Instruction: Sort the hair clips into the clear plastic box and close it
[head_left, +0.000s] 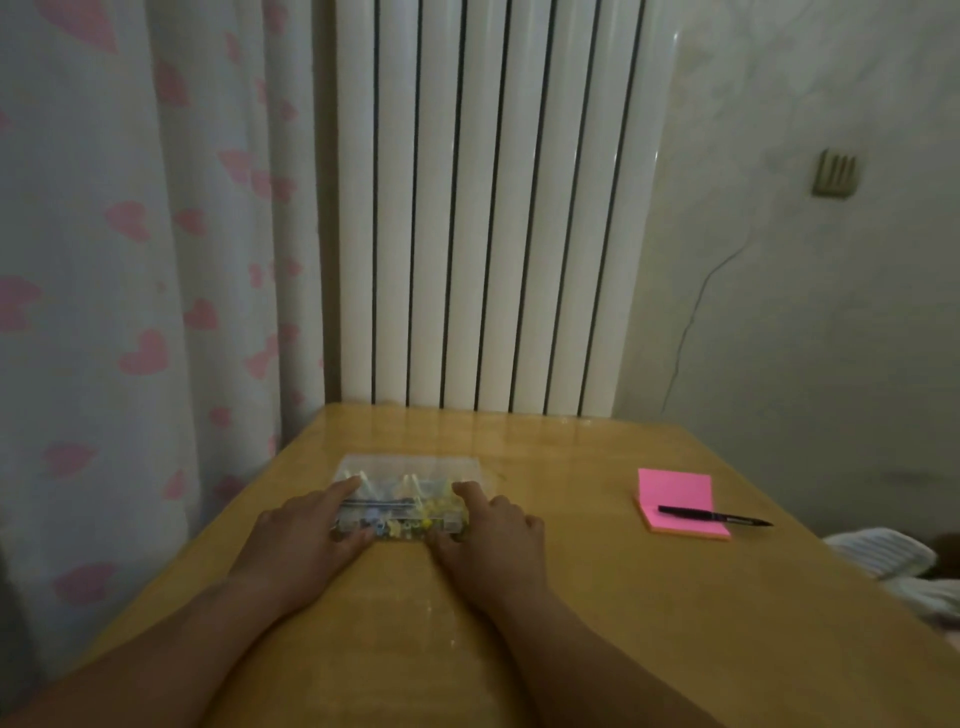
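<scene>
Clear plastic box (410, 493) flat on table — small colourful clips (415, 514) inside.

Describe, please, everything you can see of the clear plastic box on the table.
The clear plastic box is flat, rectangular and see-through, lying level on the wooden table. Small yellow, blue and dark hair clips show through it. The left hand and right hand grip its two ends, fingers on top, thumbs at the near edge. Whether the lid is shut is unclear.
</scene>
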